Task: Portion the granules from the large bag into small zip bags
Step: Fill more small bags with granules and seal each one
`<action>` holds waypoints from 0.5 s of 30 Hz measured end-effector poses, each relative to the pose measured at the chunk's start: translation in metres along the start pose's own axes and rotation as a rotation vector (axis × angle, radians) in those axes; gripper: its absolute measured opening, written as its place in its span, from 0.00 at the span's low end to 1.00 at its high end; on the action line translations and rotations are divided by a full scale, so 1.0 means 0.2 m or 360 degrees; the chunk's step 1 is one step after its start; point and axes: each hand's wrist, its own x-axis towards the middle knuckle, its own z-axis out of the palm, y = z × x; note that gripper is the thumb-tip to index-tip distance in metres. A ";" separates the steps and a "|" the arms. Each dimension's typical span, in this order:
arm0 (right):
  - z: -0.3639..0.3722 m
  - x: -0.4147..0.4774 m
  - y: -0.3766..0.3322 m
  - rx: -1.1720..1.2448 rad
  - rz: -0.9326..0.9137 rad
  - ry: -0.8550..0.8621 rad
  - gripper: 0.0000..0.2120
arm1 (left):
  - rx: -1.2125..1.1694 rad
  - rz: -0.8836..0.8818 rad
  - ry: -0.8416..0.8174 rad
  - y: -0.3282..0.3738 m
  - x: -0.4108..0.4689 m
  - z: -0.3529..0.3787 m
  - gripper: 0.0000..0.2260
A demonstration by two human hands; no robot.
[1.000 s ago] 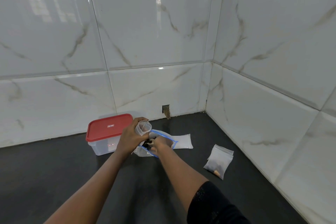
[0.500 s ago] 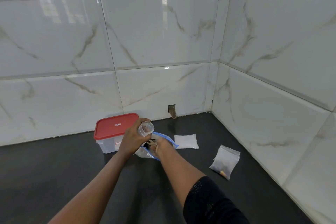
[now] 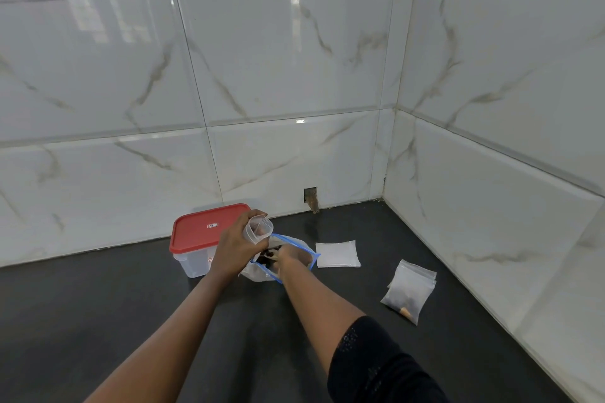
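L hand [image 3: 234, 247] grips small bag [image 3: 259, 228] | R hand [image 3: 291, 258] in large bag [image 3: 296, 247], grip unclear | tub [image 3: 203, 232] behind L

Two forearms enter the frame from the lower edge, both bare from the wrist back toward the elbow, each ending in an ungloved left hand [image 3: 236, 247] and right hand [image 3: 292, 259]. The right arm carries a black sleeve [image 3: 376, 366] that begins near the elbow; its fabric is dark and matte, with a faint lace-like or perforated pattern along the cuff edge. The left arm shows no sleeve within the frame, and no rings, watch or bands can be made out on either wrist or hand.
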 end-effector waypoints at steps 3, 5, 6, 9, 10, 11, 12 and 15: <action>0.03 0.03 0.01 -0.0056 0.0016 -0.0015 0.07 | -0.0013 0.0004 0.0010 -0.01 -0.01 0.00 0.21; 0.03 0.04 0.02 -0.0117 0.0039 -0.0040 0.11 | -0.0011 -0.0005 0.0007 -0.01 -0.01 0.00 0.21; 0.03 0.04 0.01 -0.0127 0.0035 -0.0059 0.10 | -0.0008 -0.0011 0.0006 -0.01 -0.01 0.00 0.21; 0.00 0.01 0.00 -0.0162 -0.0017 -0.0077 0.11 | -0.0004 -0.0004 -0.0004 -0.01 0.00 0.00 0.21; 0.00 0.02 0.00 -0.0144 -0.0034 -0.0066 0.12 | -0.0004 0.0001 -0.0006 0.00 0.00 0.01 0.21; 0.00 0.02 0.00 -0.0149 -0.0047 -0.0055 0.13 | -0.0008 -0.0001 -0.0005 0.00 0.00 0.01 0.22; 0.01 0.01 0.00 -0.0155 -0.0035 -0.0048 0.12 | -0.0015 -0.0003 -0.0001 0.00 0.00 0.01 0.22; 0.01 0.03 0.00 -0.0165 -0.0021 -0.0008 0.10 | -0.0016 0.0004 0.0000 0.00 0.00 0.01 0.21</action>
